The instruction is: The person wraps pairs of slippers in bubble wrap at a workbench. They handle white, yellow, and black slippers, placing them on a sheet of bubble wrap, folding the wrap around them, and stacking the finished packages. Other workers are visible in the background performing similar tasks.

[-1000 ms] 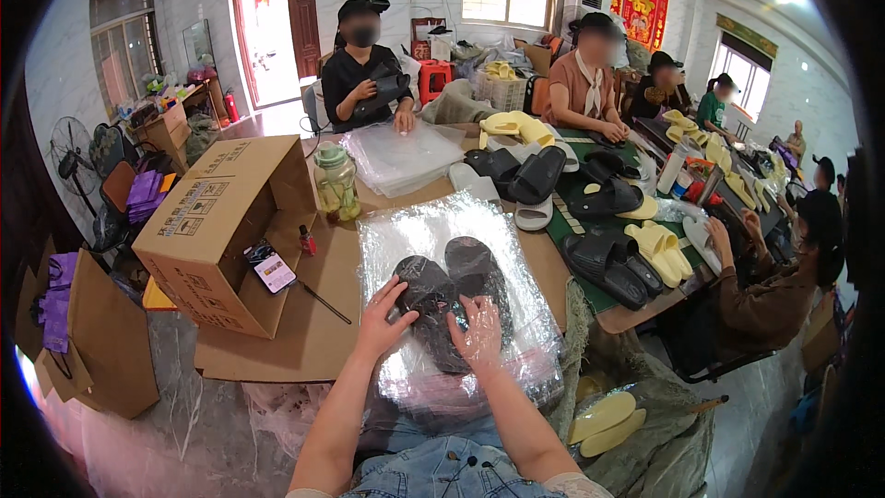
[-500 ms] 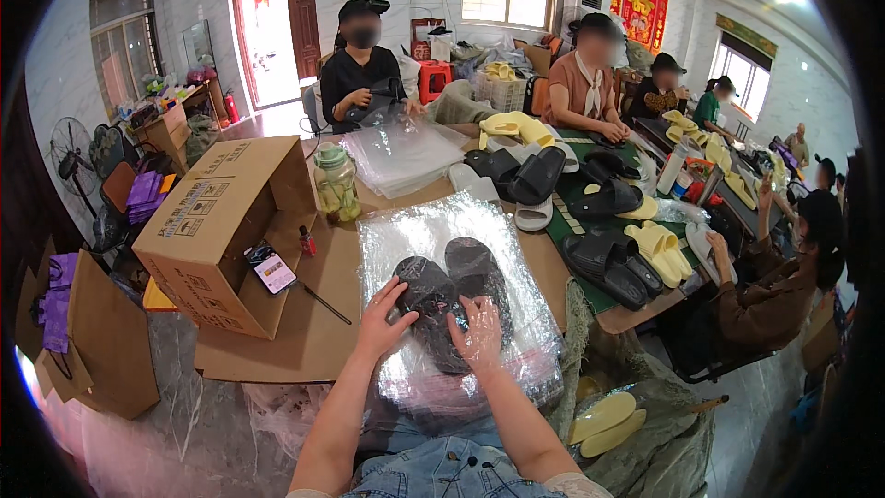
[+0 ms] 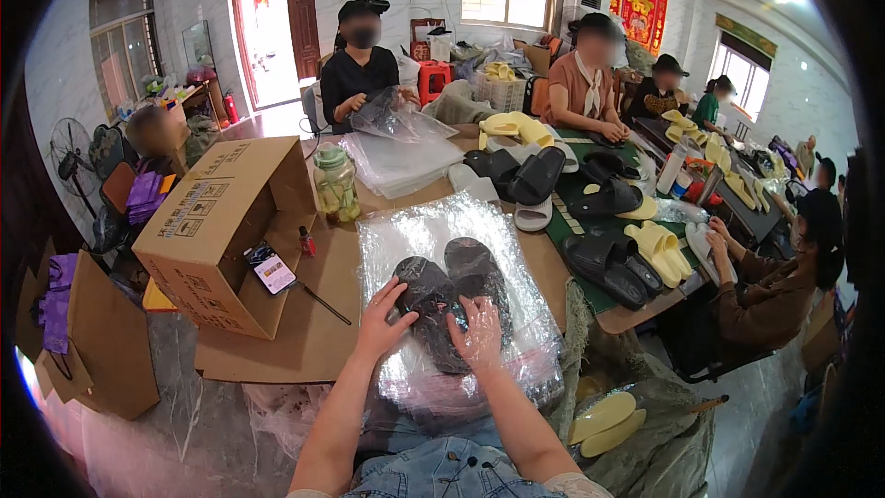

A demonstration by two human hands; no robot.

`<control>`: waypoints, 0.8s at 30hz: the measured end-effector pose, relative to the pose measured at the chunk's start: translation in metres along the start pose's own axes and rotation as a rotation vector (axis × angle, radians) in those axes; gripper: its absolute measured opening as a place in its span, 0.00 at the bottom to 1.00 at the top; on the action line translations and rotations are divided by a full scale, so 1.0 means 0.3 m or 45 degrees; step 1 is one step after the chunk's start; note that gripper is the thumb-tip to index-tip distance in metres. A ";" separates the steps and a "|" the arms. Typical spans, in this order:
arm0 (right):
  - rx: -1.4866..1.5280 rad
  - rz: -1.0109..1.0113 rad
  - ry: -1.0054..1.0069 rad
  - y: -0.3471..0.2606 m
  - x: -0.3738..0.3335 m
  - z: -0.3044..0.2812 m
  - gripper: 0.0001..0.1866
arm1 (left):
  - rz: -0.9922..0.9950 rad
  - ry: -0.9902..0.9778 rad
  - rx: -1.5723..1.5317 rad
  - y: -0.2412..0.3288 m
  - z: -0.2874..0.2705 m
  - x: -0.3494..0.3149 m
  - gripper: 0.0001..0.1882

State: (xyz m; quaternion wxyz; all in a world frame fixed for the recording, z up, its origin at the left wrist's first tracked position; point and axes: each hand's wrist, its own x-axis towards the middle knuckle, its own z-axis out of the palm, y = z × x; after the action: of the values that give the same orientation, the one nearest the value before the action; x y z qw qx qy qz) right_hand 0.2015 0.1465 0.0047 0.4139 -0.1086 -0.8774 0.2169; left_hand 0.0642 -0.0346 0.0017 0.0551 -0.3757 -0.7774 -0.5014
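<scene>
A pair of black slippers [image 3: 475,269] lies side by side inside a clear plastic bag [image 3: 406,394], on top of a stack of similar clear bags [image 3: 396,238] in front of me. My left hand [image 3: 380,321] rests against the left edge of the left slipper through the film, thumb and fingers apart. On the lower part of the pair lies my right hand [image 3: 477,332], fingers spread over the plastic. Neither hand grips anything.
An open cardboard box [image 3: 198,221] stands at left, with a phone [image 3: 274,273], small red bottle [image 3: 306,241] and thin black stick [image 3: 324,303] beside it. A jar [image 3: 336,186] stands beyond. Black slides [image 3: 604,267] and yellow slides [image 3: 661,252] crowd the right; co-workers sit around.
My hands and the bagged slippers stay put. Across the table a co-worker now holds up a clear bag. A person's head has appeared behind the box at left; the right-hand co-worker's raised hand has come down.
</scene>
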 end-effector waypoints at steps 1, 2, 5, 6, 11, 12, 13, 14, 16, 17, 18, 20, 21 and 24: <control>-0.002 0.003 0.000 -0.001 0.000 0.001 0.22 | -0.004 -0.001 -0.006 -0.003 0.001 0.000 0.34; -0.005 0.007 0.000 0.000 -0.001 0.001 0.22 | 0.002 0.001 -0.008 0.000 0.001 0.000 0.34; 0.014 0.032 -0.016 0.006 -0.004 0.004 0.22 | 0.012 0.006 -0.013 0.006 0.002 0.001 0.34; 0.007 0.035 -0.017 0.008 -0.005 0.006 0.22 | 0.010 0.006 -0.014 0.006 0.002 0.000 0.34; 0.023 0.027 -0.022 -0.005 0.001 -0.005 0.22 | 0.000 0.004 0.003 0.004 -0.001 0.000 0.34; 0.015 0.023 -0.021 -0.003 0.000 -0.005 0.22 | 0.012 0.005 0.008 0.002 -0.001 0.001 0.34; 0.006 0.019 -0.021 0.002 -0.002 -0.002 0.22 | 0.024 0.005 0.014 0.001 0.000 0.001 0.34; -0.001 0.015 -0.020 0.005 -0.004 0.000 0.22 | 0.022 0.006 0.006 0.000 0.000 0.001 0.34; -0.021 0.016 -0.018 0.007 -0.006 0.006 0.23 | 0.018 0.007 -0.010 -0.001 0.000 0.001 0.34; -0.031 0.017 -0.017 0.005 -0.005 0.007 0.23 | 0.013 0.008 -0.012 -0.002 0.001 0.002 0.34; -0.029 0.030 -0.028 0.004 -0.005 0.007 0.23 | 0.008 0.009 -0.014 -0.002 0.002 0.002 0.34; -0.025 0.056 -0.050 -0.002 -0.004 0.001 0.23 | 0.004 0.009 -0.020 -0.006 0.003 0.000 0.35; -0.034 0.020 -0.011 -0.005 -0.001 -0.001 0.22 | 0.006 0.008 -0.024 -0.008 0.005 0.000 0.35; -0.043 -0.026 0.041 -0.004 0.001 -0.001 0.22 | 0.011 0.010 -0.010 -0.011 0.007 0.001 0.35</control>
State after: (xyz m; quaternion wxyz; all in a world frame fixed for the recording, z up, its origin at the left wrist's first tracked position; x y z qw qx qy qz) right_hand 0.2016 0.1455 0.0056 0.4283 -0.1102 -0.8752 0.1959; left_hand 0.0625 -0.0334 -0.0018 0.0590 -0.3773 -0.7737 -0.5056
